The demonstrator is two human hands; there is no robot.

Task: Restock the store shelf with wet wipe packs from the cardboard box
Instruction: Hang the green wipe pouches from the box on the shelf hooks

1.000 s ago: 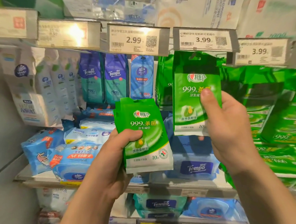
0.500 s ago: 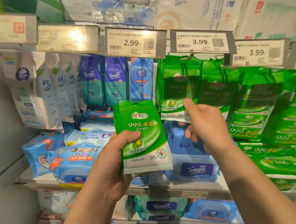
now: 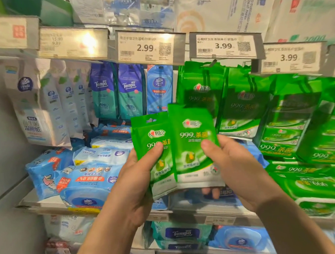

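Two forearms reach up from the bottom edge toward a store shelf (image 3: 50, 205), a grey metal ledge with price strips along its front. Nearest the camera, the left hand (image 3: 134, 179) grips a green wet wipe pack (image 3: 154, 147) from its left side, thumb curled over the front and fingers behind. Just to the right of that pack, and overlapping its right edge, a second green pack (image 3: 192, 143) is held upright by the right hand (image 3: 230, 166), whose thumb presses on the front while fingertips show below the pack's bottom edge. Both packs stand in front of the shelf, above its front lip.

Behind the held packs, blue wipe packs (image 3: 88, 181) lie flat on the shelf to the left, some upside down. Farther back and to the right of the held packs, more green packs (image 3: 199, 90) hang in rows from hooks, and larger green bundles (image 3: 291, 128) lean farther right. Left of the hanging green packs hang purple-and-teal packs (image 3: 131, 91) and white packs (image 3: 52, 101). Above them runs a row of price tags (image 3: 147, 47) reading 2.99 and 3.99. A lower shelf beneath the held packs carries more blue packs (image 3: 238, 237).
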